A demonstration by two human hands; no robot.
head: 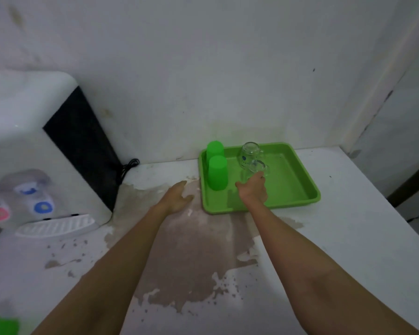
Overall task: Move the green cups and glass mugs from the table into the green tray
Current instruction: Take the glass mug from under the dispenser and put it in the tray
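In the green tray [300, 187] at 1 o'clock, the right hand [253, 189] curls around the nearer of 2 glass mugs [258, 166], likely fragile and slippery, best gripped by its body; the left hand [177, 198] rests spread on the table [348, 238], beside 2 green cups [217, 172].

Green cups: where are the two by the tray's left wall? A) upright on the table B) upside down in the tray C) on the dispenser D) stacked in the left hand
B: both green cups stand upside down inside the green tray, along its left wall.
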